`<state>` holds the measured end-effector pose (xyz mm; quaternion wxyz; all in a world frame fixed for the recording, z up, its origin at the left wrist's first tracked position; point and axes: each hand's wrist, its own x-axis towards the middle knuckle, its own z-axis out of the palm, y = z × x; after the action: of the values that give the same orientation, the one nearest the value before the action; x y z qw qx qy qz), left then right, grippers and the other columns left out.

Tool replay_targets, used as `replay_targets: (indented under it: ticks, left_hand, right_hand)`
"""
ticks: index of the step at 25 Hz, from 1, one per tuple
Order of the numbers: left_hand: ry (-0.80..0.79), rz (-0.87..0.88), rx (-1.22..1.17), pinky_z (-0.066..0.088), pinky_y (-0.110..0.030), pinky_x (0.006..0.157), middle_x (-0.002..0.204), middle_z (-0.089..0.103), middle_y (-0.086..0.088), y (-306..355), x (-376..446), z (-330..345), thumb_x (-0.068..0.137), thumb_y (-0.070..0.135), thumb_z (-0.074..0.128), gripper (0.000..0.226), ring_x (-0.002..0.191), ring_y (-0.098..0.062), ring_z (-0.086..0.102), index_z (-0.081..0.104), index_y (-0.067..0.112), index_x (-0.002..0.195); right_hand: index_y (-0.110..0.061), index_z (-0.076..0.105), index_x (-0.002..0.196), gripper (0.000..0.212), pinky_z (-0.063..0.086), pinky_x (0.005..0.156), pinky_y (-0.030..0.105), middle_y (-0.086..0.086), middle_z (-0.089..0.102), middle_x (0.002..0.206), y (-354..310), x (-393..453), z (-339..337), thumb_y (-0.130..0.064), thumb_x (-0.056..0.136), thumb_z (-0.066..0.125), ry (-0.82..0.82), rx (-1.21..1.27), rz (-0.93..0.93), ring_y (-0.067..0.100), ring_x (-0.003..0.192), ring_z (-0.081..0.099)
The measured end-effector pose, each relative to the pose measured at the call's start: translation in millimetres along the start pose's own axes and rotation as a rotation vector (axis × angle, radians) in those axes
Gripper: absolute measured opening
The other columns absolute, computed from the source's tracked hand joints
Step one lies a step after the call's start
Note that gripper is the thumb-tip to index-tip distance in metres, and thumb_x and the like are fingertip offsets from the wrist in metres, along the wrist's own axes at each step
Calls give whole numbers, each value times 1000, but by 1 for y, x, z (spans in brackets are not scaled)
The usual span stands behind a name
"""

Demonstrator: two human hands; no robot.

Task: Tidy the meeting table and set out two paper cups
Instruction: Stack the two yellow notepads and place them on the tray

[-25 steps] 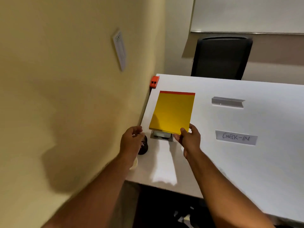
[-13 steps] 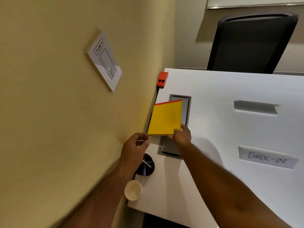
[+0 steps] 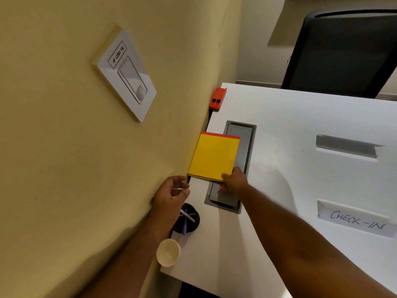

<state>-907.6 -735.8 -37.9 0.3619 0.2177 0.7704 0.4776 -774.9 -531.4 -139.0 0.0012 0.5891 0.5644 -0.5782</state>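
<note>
Nearest to us, 1 paper cup (image 3: 168, 252) stands upright at the near left corner of the white table (image 3: 290, 117), its mouth open towards us and its base hidden from this angle. Just beyond it is a black pen holder (image 3: 189, 222) with a few pens inside; our left wrist crosses over its left part, so we cannot see all of it.

Our left hand (image 3: 170, 195) hangs above the holder, close to the yellow wall (image 3: 64, 168), fingers loosely curled and parted, grasping nothing. Its fingertips are just beside the near left corner of the yellow notepad (image 3: 214, 157) but apart from it.

Our right hand (image 3: 233, 180) pinches the notepad at its near right corner, thumb on top and the other fingers tucked out of sight underneath. The pad, with a red strip along its far edge, lies over the left part of a grey cable hatch (image 3: 245, 147) set into the table, and the hand covers the hatch's middle. Whether the pad rests flat on the table or is lifted a little, we cannot tell.

To the right, a paper sign reading CHECK-IN (image 3: 357, 220) is cut off by the frame edge. Farther off lies a grey angled bracket (image 3: 347, 146). An orange block (image 3: 217, 99) sits at the far left edge of the table against the wall. A light switch (image 3: 126, 76) with a small label is on the wall. Behind the table, a black chair (image 3: 343, 54) is only partly in view.
</note>
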Motion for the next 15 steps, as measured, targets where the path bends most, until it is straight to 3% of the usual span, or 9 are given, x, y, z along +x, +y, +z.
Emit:
replay_targets:
  ticks: [4,8,13,15]
  left_hand:
    - [17,-42,42,62,-36,79,104,76,12,-5,-4,2,95,12,71,27,104,-17,71,72,39,99]
    - [14,-44,91,62,-36,87,107,76,3,-20,-22,-2,96,9,70,23,101,-16,72,72,30,104]
    - [-12,-147,152,57,-28,73,91,77,4,-50,-59,-13,96,10,70,19,81,-8,73,73,28,99]
    - [-18,-154,283,55,-27,74,91,75,6,-63,-73,-18,95,11,71,20,82,-9,71,71,31,96]
  right_hand:
    - [2,66,116,49,55,91,43,20,72,107,1,-5,-19,-45,105,61,51,-346,-102,34,101,70]
    - [-5,67,98,38,58,91,45,12,76,90,13,-32,-8,-42,104,63,79,-233,-171,30,93,75]
    - [-10,66,86,29,66,78,48,7,74,77,51,-91,35,-35,100,68,26,-99,-326,22,70,76]
    - [-16,66,82,28,66,75,49,4,72,75,72,-114,53,-38,99,67,34,-109,-337,21,70,75]
